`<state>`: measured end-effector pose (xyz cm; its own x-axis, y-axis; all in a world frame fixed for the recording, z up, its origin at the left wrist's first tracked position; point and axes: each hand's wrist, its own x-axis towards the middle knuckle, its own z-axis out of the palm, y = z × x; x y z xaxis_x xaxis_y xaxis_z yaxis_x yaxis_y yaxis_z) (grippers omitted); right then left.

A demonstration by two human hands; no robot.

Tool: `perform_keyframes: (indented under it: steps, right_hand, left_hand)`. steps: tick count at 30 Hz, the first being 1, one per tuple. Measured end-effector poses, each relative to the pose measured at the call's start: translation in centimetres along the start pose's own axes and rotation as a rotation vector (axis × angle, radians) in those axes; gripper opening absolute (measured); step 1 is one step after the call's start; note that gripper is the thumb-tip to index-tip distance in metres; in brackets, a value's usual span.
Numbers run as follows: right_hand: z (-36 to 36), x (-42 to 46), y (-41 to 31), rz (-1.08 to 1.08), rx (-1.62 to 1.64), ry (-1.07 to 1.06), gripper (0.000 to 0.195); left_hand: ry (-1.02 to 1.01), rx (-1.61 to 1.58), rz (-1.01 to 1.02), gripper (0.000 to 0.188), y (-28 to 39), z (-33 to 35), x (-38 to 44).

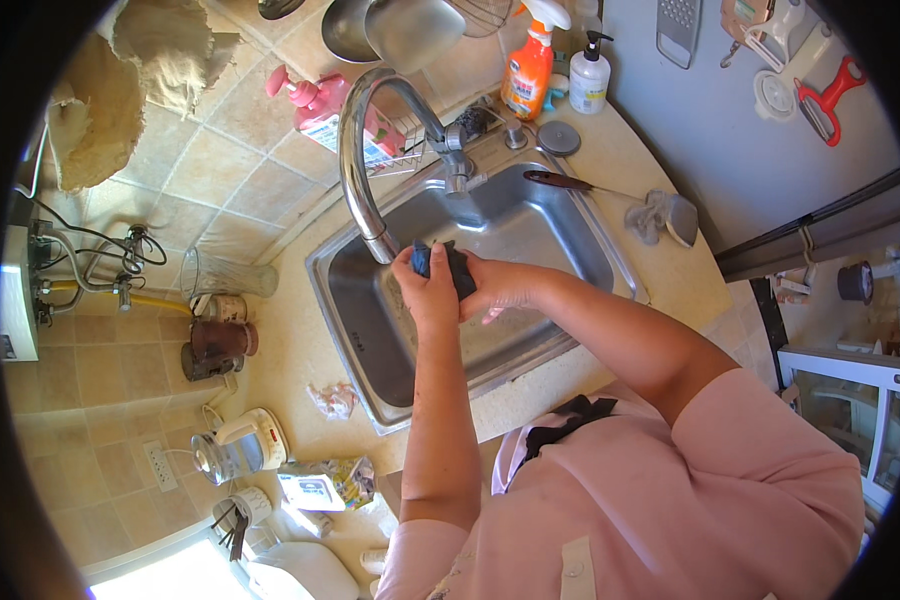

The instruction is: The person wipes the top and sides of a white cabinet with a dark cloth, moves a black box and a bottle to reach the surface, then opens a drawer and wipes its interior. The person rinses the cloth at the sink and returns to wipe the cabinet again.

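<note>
Over a stainless-steel sink (349, 330), my left hand (427, 289) and my right hand (499, 285) meet around a small, dark blue-black bundle (461, 274) that looks like a folded cloth. The left thumb lies on top of it, and the right fingers wrap its right side and underside. The spout of the chrome faucet (356, 161) ends just beside my left fingertips. Whether water is running cannot be told. Much of the bundle is hidden by my fingers.
A dark-handled utensil (559, 180) crosses the sink's right rim, beside a grey rag (645, 217). Behind stand an orange spray bottle (526, 79), a white pump bottle (590, 79) and a pink pump bottle (345, 112). Crumpled plastic (334, 400) and an electric kettle (251, 446) are left.
</note>
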<state>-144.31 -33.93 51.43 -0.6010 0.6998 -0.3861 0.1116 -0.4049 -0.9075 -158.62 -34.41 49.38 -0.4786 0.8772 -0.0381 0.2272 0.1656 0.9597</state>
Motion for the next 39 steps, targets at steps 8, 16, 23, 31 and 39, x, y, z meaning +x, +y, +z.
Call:
perform_keyframes:
  steps: [8,16,23,31,39]
  right_hand:
    - [-3.0,0.1,0.7,0.368,0.438,-0.246,0.017]
    - [0.7,-0.3,-2.0,0.242,-0.507,-0.199,0.010]
    - [1.5,-1.4,-3.2,-0.294,-1.338,0.238,0.017]
    - [-0.2,-0.6,-4.4,-0.712,-1.449,0.274,0.023]
    - [1.4,-2.3,-4.0,-0.150,-0.315,0.008,0.083]
  left_hand:
    - [-0.511,0.407,0.627,0.065,5.7,-4.9,-3.0]
    - [-0.617,0.883,0.946,0.042,4.0,-5.8,-1.2]
    - [-0.586,0.957,0.506,0.031,5.8,-5.2,-1.7]
    - [-0.691,0.245,-0.028,0.036,3.0,-4.1,-0.8]
    - [-0.483,-0.490,-0.449,0.032,2.6,-4.9,-1.9]
